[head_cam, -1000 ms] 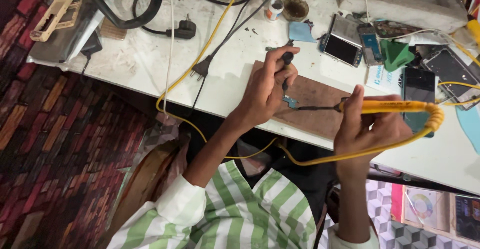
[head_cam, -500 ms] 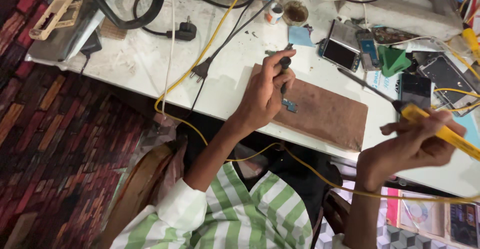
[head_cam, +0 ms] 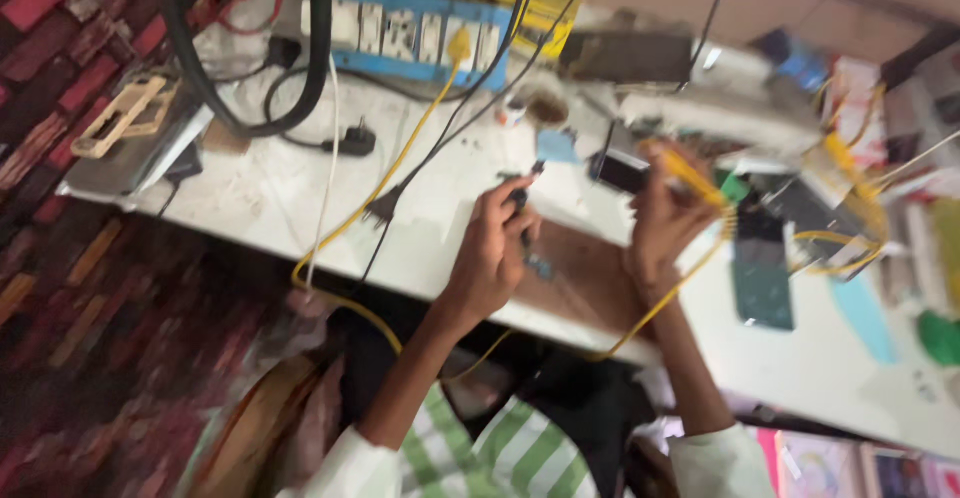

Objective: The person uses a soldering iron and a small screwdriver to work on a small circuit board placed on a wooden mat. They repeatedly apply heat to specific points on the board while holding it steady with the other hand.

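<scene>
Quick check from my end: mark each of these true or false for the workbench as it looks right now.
1. The left hand holds a small dark tool. True.
2. The right hand grips a yellow-handled tool. True.
3. The power strip is red. False: it is blue.
4. Both hands rest flat on the brown mat. False: they are raised above it.
5. A yellow cable crosses the white table. True.

right hand [head_cam: 665, 220]: swung in from the bench edge, now raised just beside left hand [head_cam: 495, 248]
yellow tool [head_cam: 690, 178]: carried inward with it, tip tilted upward
view: shifted, blurred
</scene>
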